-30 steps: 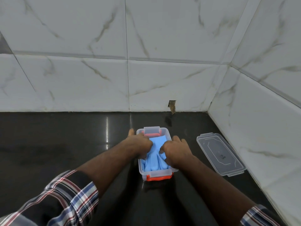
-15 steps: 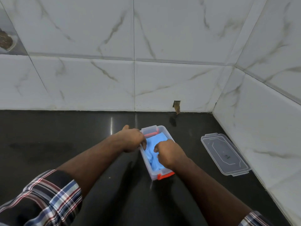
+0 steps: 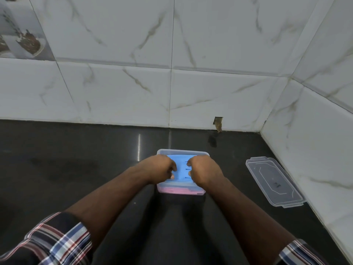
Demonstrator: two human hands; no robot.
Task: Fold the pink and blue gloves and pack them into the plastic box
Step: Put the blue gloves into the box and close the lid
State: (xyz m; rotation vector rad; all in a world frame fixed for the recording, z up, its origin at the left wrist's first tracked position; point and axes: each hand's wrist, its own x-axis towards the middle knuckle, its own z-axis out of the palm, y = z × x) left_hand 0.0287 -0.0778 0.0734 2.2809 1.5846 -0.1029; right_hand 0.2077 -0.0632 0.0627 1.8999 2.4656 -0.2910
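The dark counter (image 3: 76,169) runs back to marble-look wall tiles (image 3: 219,98) that meet in a corner on the right. On it stands the plastic box (image 3: 182,151), with its clear lid (image 3: 275,181) lying apart near the right wall. Inside, the folded blue glove (image 3: 181,167) sits on top and the pink glove (image 3: 179,190) shows beneath through the front wall. The left hand (image 3: 159,168) and right hand (image 3: 205,172) press curled fingers onto the blue glove, knuckles up, a gap between them.
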